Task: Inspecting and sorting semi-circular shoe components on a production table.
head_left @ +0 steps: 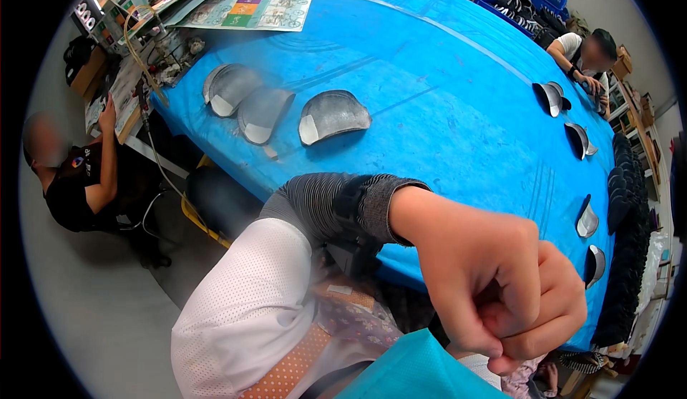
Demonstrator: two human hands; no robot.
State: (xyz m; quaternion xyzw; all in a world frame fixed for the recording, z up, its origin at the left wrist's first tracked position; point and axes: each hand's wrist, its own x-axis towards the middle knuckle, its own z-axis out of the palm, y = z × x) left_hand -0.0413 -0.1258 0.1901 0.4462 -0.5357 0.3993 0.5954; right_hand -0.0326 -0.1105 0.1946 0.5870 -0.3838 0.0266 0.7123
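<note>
there is only one view, from a wide fisheye camera worn on the person's head. it looks down and forward, over the person's own lap, to a big blue surface (458, 105) that fills the middle and the upper part. the lens bends the straight edges of the surface toward the round dark rim. the camera is very near to a closed hand (501, 284), which comes large in the lower right, while the grey curved shoe pieces (333, 116) on the surface are farther. at the left edge the view reaches the floor (93, 306) and a seated person (79, 177).
</note>
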